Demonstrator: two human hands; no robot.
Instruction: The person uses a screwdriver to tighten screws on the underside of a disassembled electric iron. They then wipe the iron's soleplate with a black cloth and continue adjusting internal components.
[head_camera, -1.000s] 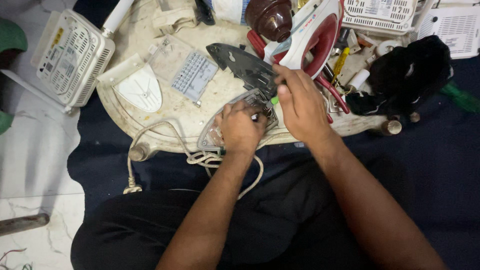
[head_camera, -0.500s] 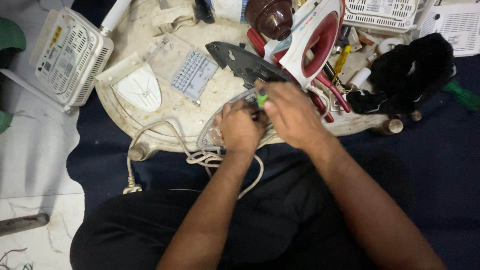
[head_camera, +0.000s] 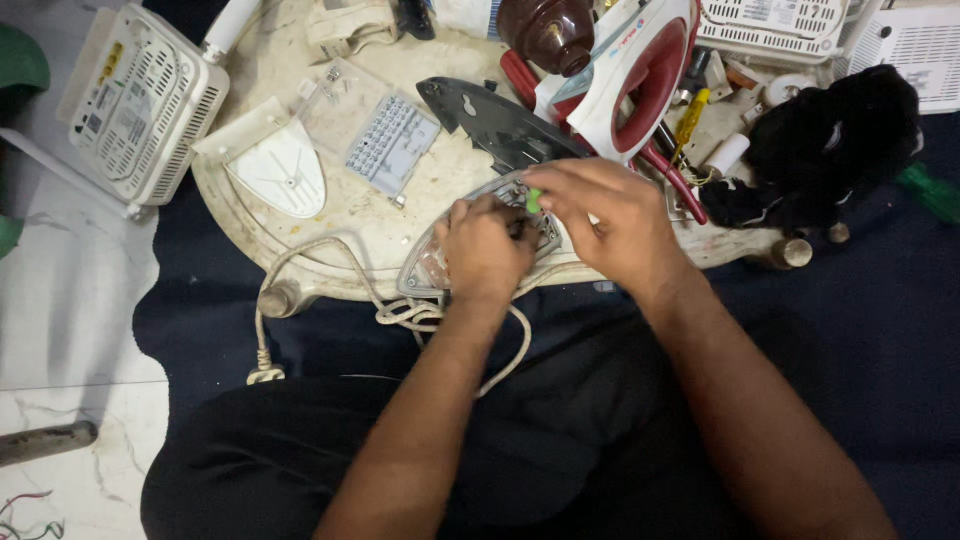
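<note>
- Right hand (head_camera: 600, 215): fingers pinched shut on a small green-tipped tool (head_camera: 534, 199), which points down into the opened iron base (head_camera: 470, 245) directly beneath the fingertips.
- Left hand (head_camera: 487, 250): fingers curled and pressed on the middle of the iron base, steadying it; whether they grip a part underneath cannot be told.
- Iron base lies flat at the near edge of the round work table (head_camera: 330, 215), its inside exposed, under both hands.
- Progress, as judged: the iron is already stripped. The dark soleplate (head_camera: 500, 125) lies just beyond the fingers, the red-and-white housing (head_camera: 640, 80) further out past the right hand.
- Work on the inner parts appears in hand; nothing looks refitted.
- White power cord (head_camera: 400, 310) trails off the table edge below the left wrist.
- Further left of the fingers: a white iron-shaped cover (head_camera: 280, 170) and a clear blister pack (head_camera: 390, 145).
</note>
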